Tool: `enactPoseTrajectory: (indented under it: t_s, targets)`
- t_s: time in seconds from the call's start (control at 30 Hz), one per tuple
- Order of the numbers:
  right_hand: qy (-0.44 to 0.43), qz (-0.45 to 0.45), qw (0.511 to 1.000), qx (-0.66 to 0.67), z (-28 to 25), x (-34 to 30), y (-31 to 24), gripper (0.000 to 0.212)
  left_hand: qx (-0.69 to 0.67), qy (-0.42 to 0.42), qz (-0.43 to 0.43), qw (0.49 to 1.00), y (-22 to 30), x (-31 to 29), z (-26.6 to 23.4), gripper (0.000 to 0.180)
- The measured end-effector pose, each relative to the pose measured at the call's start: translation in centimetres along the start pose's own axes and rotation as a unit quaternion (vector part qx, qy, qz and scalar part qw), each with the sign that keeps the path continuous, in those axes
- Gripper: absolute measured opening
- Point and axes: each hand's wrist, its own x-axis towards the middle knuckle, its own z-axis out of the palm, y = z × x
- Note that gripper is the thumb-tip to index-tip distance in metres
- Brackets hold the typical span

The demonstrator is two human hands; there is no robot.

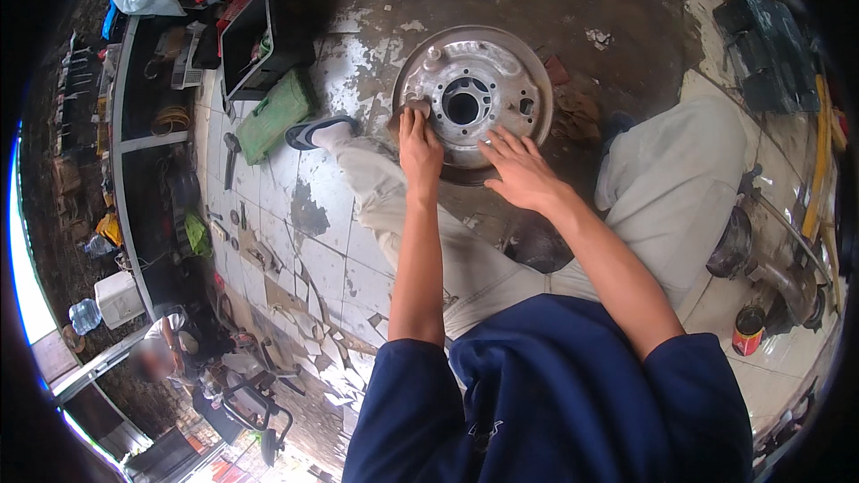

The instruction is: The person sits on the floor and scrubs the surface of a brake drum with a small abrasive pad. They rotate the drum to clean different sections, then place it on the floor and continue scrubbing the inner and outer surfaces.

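Observation:
Between my legs a round grey metal plate [501,80], which looks like a drum brake backing plate, lies on the floor. It has a large centre hole ringed by small bolt holes. My left hand [419,143] presses a folded brown piece of what looks like sandpaper [396,122] on the plate's left rim, fingers together over it. On the lower right part of the plate rests my right hand [522,165], fingers spread and holding nothing. My palms hide part of the near rim.
Left of the plate are a green case [276,114], a black crate [250,49] and a hammer [231,159]. Brown scraps [577,114] lie at its right. Further right are a dark toolbox [768,49], metal pipe part [774,277] and red can [748,331]. Another person [170,349] sits far lower left.

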Motion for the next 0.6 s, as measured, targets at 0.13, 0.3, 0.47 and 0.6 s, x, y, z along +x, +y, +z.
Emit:
enactPoseTrajectory:
  t_s: [0.13, 0.3, 0.47, 0.6]
  targets:
    - [0.014, -0.002, 1.0, -0.016, 0.1, -0.1, 0.4, 0.07, -0.047, -0.053, -0.017, 0.997, 0.3, -1.9, 0.1, 0.039]
    - [0.021, -0.006, 1.0, -0.021, 0.4, -0.1, 0.2, 0.07, 0.026, -0.024, 0.042, 0.998, -0.5, 0.0, 0.1, 0.043]
    - [0.014, -0.011, 1.0, -0.026, 0.6, 0.0, 0.1, 0.071, 0.029, -0.057, 0.029, 0.997, -1.5, 3.6, -0.3, 0.044]
    - [0.01, -0.005, 1.0, -0.023, 0.5, 0.1, 0.2, 0.072, 0.031, -0.096, 0.027, 0.995, -1.1, 4.7, -1.2, 0.045]
